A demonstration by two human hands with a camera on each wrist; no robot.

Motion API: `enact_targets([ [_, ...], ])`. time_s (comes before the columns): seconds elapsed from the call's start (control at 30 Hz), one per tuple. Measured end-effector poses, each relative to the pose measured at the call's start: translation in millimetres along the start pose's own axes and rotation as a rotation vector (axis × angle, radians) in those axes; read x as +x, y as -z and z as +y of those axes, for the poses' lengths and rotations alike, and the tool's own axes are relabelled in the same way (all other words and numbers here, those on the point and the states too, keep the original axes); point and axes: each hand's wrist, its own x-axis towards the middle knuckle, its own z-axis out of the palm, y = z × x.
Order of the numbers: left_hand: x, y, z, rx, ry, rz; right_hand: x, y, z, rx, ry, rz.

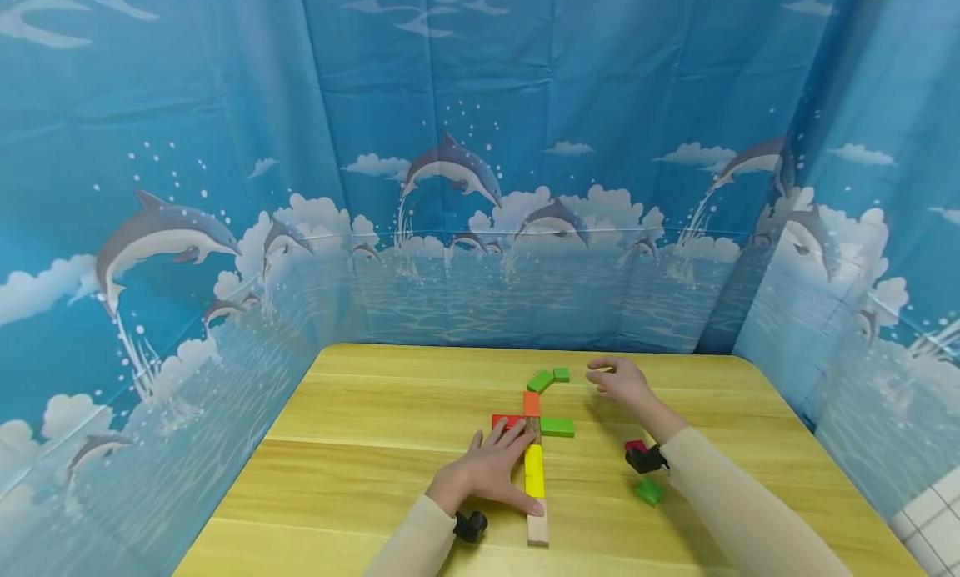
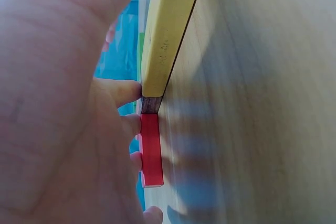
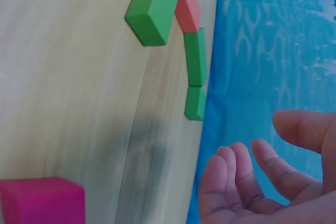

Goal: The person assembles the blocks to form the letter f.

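Observation:
My left hand (image 1: 491,469) rests over a figure of wooden blocks, fingers spread and straight. Its fingertips touch the red block (image 2: 152,150) and the brown block (image 1: 533,429); its thumb lies on the pale wood block (image 1: 537,530). Between pale and brown sits a yellow block (image 1: 534,470). Beyond the brown one come an orange block (image 1: 531,403), a slanted green block (image 1: 540,382) and a small green block (image 3: 195,103). Another green block (image 1: 557,427) extends to the right. My right hand (image 1: 622,383) hovers right of the small green block, fingers loosely bent, holding nothing.
A magenta block (image 3: 44,200) and a loose green block (image 1: 649,492) lie on the right of the wooden table (image 1: 360,460), near the right wrist camera (image 1: 647,459). A blue dolphin curtain (image 1: 480,302) hangs behind the table and along both sides.

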Motion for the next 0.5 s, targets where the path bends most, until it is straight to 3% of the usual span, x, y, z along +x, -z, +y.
enact_targets([
  [0.27,-1.1,-0.5,-0.4,-0.001,0.000,-0.002,-25.0,7.1,3.8,-0.117,0.079,0.029],
  [0.5,-3.6,1.4,2.5,-0.009,-0.007,-0.003,-51.2,10.3,11.7,-0.180,0.091,0.088],
])
